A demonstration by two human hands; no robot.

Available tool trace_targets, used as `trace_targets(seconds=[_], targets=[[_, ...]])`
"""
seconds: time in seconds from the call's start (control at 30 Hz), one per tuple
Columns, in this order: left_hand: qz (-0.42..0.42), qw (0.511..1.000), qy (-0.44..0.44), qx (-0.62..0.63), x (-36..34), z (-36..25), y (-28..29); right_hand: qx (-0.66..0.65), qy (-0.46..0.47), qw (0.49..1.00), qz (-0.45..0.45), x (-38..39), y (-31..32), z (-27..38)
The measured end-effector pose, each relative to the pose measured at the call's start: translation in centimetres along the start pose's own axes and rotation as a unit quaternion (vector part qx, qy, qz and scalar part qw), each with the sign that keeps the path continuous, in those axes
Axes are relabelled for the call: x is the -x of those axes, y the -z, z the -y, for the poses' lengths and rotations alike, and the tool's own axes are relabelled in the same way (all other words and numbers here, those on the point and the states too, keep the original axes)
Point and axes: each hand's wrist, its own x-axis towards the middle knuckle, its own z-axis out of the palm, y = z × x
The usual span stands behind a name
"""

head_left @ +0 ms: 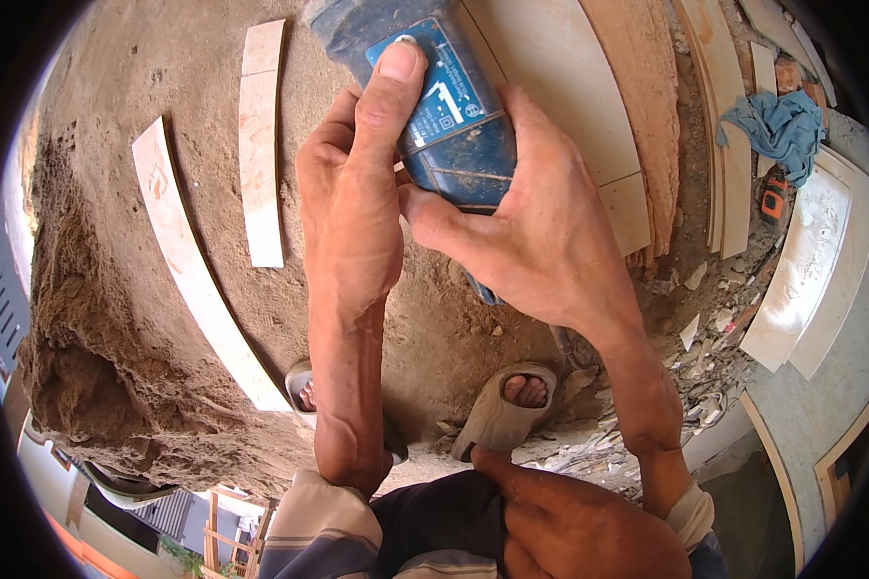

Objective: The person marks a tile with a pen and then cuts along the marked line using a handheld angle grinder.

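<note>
Both of my hands hold a dusty blue power tool (454, 145) with a label on its upper side, at the top middle of the view. My left hand (362, 183) grips its left side, the thumb stretched along the label and the other fingers curled beneath. Around the near right end wraps my right hand (541, 227), its thumb against the near edge. The far end of the tool is cut off by the picture's edge, so its working part cannot be seen. Behind the tool lies a large pale tile (550, 58).
Two narrow cut tile strips lie on the sandy ground at left, a shorter one (262, 154) and a longer one (203, 256). At right are stacked strips (724, 145), a blue cloth (782, 135), an orange-and-black tool (773, 201), pale tile pieces (806, 261) and broken shards (690, 333).
</note>
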Motion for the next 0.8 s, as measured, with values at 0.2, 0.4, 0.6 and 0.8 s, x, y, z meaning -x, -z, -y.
trace_targets(seconds=[0.2, 0.4, 0.6, 0.8], targets=[[-0.011, 0.999, 0.009, 0.044, -0.3, 0.5, 0.2, 0.020, 0.020, 1.000, -0.007, -0.1, -0.1, -0.2], [-0.021, 0.991, 0.039, 0.129, -1.6, 2.9, 1.4, 0.034, 0.044, 0.998, -0.019, -0.3, -0.2, -0.4], [0.029, 0.993, 0.018, 0.111, -3.1, 5.0, 1.7, 0.012, 0.000, 1.000, 0.004, 0.0, 0.1, 0.6], [0.024, 0.996, -0.007, 0.080, -3.1, 5.0, 1.3, 0.025, 0.004, 1.000, 0.000, 0.1, 0.4, 0.6]])
